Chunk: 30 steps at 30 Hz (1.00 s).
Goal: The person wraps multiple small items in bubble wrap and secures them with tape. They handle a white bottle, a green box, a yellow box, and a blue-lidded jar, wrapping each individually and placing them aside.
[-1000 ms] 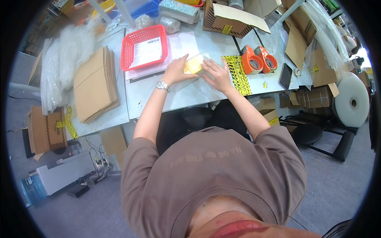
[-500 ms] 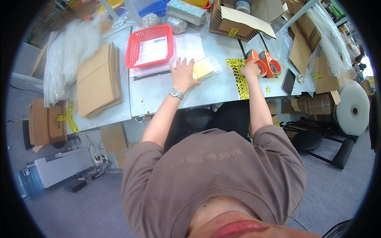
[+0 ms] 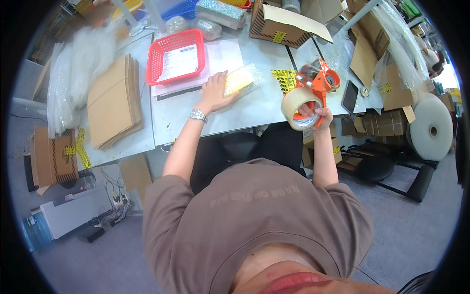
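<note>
Since the earlier frame the right hand (image 3: 313,113) has lifted an orange tape gun (image 3: 309,93) off the table (image 3: 254,110) and now grips its handle, the tan roll hanging over the table's near edge, right of centre. The left hand (image 3: 214,90) stays flat, fingers spread, pressing a yellow bubble-wrapped packet (image 3: 240,81) at upper centre. Bare table lies between the two hands and along the near edge. Left of the packet sits a red basket (image 3: 175,56) holding a white label. A stack of flat cardboard (image 3: 111,100) fills the upper left. An open carton (image 3: 281,22) stands at the top. A black phone (image 3: 349,96) lies at right.
</note>
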Motion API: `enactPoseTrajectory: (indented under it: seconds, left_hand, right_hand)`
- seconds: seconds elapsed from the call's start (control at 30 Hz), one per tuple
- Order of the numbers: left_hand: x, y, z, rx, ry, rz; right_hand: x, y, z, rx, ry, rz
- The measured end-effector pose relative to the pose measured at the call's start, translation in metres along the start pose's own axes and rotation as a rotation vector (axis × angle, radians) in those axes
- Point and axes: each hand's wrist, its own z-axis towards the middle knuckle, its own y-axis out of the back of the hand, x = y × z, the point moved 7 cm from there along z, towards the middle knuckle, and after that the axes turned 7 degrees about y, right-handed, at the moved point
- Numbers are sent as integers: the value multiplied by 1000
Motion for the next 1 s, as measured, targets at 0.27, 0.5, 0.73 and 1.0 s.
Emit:
enactPoseTrajectory:
  seconds: [0.27, 0.5, 0.73, 1.0]
  left_hand:
    - [-13, 17, 0, 90, 76, -94]
    - [-15, 15, -4, 70, 155, -37]
    - [-18, 10, -7, -52, 22, -20]
    - [-11, 2, -4, 118, 74, 63]
  right_hand:
    - [-22, -27, 31, -33, -98, -682]
    - [-57, -83, 47, 173, 210, -1670]
    - [-81, -86, 31, 158, 75, -1777]
    - [-58, -85, -13, 202, -46, -1892]
